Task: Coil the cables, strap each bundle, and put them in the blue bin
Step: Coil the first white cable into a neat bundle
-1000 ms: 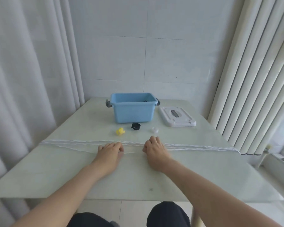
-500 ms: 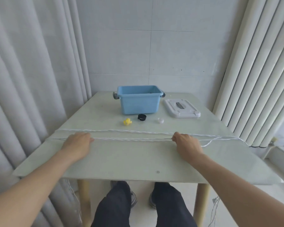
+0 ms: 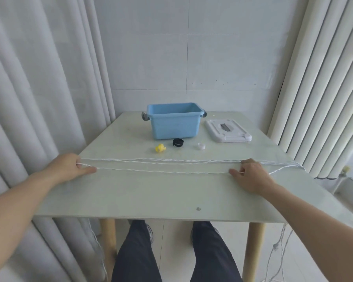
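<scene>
Hands (image 3: 69, 167) (image 3: 250, 176) apart, white cable (image 3: 161, 170) taut between.

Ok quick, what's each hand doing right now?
Left hand: pinching the white cable near the table's left edge.
Right hand: pinching the same cable further right.

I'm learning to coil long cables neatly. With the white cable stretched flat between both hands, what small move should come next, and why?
Probably bring the right hand across toward the left hand, folding the white cable in half. It lies in long straight runs across the table, each hand holding an end, still far too long for the blue bin.
</scene>
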Demonstrator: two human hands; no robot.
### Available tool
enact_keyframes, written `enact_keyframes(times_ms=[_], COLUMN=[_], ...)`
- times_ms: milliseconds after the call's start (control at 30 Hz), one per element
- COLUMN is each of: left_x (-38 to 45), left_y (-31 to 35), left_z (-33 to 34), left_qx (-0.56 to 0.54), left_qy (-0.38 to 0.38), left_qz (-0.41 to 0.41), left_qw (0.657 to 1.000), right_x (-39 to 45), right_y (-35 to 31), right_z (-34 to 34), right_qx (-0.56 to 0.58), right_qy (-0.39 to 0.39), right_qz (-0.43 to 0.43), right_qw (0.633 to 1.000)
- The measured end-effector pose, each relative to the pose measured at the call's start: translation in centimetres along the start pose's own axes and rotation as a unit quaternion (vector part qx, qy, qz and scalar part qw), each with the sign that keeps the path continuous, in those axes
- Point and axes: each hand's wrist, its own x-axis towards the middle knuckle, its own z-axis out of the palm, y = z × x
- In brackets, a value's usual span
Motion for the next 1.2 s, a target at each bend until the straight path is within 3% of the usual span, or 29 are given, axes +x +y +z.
enact_keyframes(times_ms=[233,300,467,600,700,767,833,967,1067,1200], left_x=[-0.6,-1.6,-5.8,-8.3,-10.1,-11.2,-11.6,-11.5,-10.9,-9.1], left_y=[2.1,5.0,13.8,18.8,21.5,22.8,23.4,22.3,21.2,18.6], left_z=[-2.5,-2.2,0.4,2.3,3.5,4.4,5.1,5.2,4.8,4.1], left_qx=[0.092,0.088,-0.061,-0.089,-0.088,-0.078,-0.084,-0.147,-0.113,-0.047], left_qy=[-0.046,-0.088,-0.258,-0.324,-0.362,-0.357,-0.317,-0.279,-0.237,-0.195], left_qz=[-0.063,-0.067,-0.047,0.038,0.119,0.17,0.211,0.244,0.241,0.209], left_qw=[0.993,0.99,0.963,0.941,0.92,0.915,0.921,0.917,0.934,0.957], right_x=[-0.4,-0.4,-1.5,-3.3,-4.6,-5.7,-6.4,-6.6,-5.8,-4.0], right_y=[-1.3,-1.5,-4.0,-6.8,-8.6,-9.8,-10.8,-10.7,-9.2,-5.9], right_z=[-0.7,-0.8,-2.0,-2.1,-2.0,-1.3,-0.4,-0.3,-0.4,-1.4], right_qx=[-0.027,-0.061,-0.129,-0.132,-0.055,0.03,0.071,0.089,0.091,0.096], right_qy=[0.074,0.043,-0.062,-0.1,-0.107,-0.118,-0.117,-0.13,-0.091,-0.036], right_qz=[0.038,0.05,0.03,-0.035,-0.182,-0.291,-0.334,-0.282,-0.258,-0.16], right_qw=[0.996,0.996,0.989,0.986,0.976,0.949,0.932,0.946,0.957,0.982])
